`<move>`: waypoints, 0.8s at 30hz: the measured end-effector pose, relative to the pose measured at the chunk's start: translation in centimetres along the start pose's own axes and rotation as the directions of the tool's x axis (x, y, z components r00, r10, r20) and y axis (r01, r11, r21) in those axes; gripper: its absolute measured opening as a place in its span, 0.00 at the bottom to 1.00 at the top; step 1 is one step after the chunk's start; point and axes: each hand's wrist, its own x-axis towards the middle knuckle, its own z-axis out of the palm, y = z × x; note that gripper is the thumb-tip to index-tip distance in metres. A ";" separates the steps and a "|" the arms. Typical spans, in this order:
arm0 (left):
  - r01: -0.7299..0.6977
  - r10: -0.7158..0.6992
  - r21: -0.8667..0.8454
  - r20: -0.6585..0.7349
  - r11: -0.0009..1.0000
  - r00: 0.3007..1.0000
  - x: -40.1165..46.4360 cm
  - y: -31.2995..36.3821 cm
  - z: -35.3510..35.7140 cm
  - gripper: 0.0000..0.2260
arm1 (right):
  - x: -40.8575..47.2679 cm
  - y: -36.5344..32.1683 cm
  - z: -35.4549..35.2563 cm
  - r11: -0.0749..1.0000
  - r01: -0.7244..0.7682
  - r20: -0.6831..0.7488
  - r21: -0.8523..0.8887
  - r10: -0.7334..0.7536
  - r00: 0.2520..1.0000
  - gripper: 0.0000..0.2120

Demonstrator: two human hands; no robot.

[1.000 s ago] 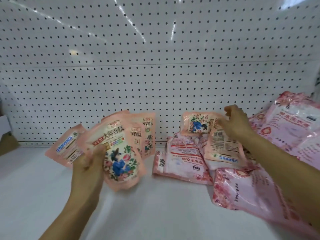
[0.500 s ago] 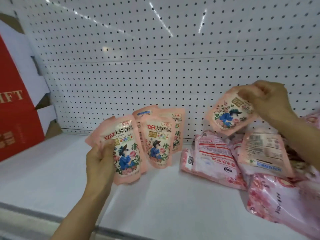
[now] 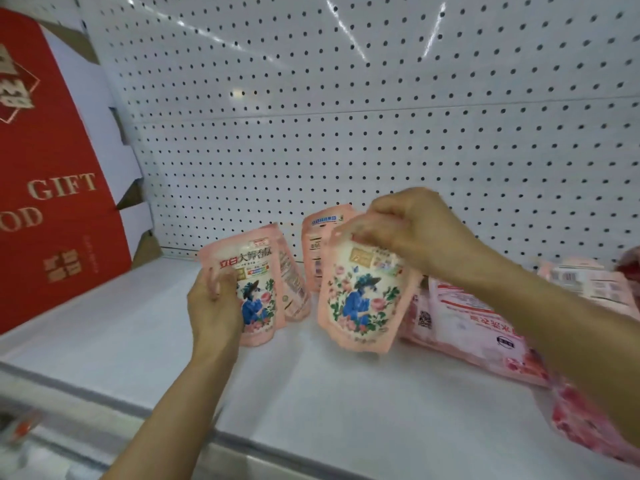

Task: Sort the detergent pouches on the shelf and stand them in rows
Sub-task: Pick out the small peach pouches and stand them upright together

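Our right hand has carried its small pink floral detergent pouch leftward from the flat pile of larger pink pouches, pinching its top above the white shelf. Our left hand grips a matching pouch upright. Next, we'd set it standing beside that one.

On the shelf, one pouch is held at the left and another pouch to its right. A third pouch stands behind them against the pegboard. Flat pouches lie at the right; a box stands at the far left.
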 end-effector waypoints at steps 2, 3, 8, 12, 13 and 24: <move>-0.008 0.005 0.040 0.064 0.999 0.998 0.9 0.4 1.1 0.06 | 0.0 -0.6 2.2 0.986 0.041 0.053 -0.162 -0.033 0.998 0.11; -0.005 -0.001 0.059 0.111 0.998 0.994 1.2 0.7 1.6 0.08 | 0.0 -0.7 3.3 0.970 0.061 0.080 -0.236 -0.043 0.996 0.10; 0.081 -0.096 0.074 0.231 0.994 0.968 1.8 1.1 2.8 0.12 | 0.2 -0.4 5.1 0.933 0.087 0.068 -0.350 -0.067 0.995 0.04; 0.048 -0.068 0.090 0.233 0.995 0.970 1.5 0.9 2.3 0.10 | 0.0 -0.4 4.9 0.937 0.059 0.041 -0.346 -0.048 0.998 0.11; 0.043 -0.062 0.083 0.239 0.996 0.969 1.4 0.9 2.2 0.10 | -0.2 -0.3 4.8 0.937 0.064 0.037 -0.345 -0.055 0.998 0.13; -0.181 0.151 0.157 0.187 0.971 0.971 0.2 1.4 0.4 0.33 | -5.4 2.1 2.2 0.925 0.091 -0.143 -0.369 -0.153 0.978 0.21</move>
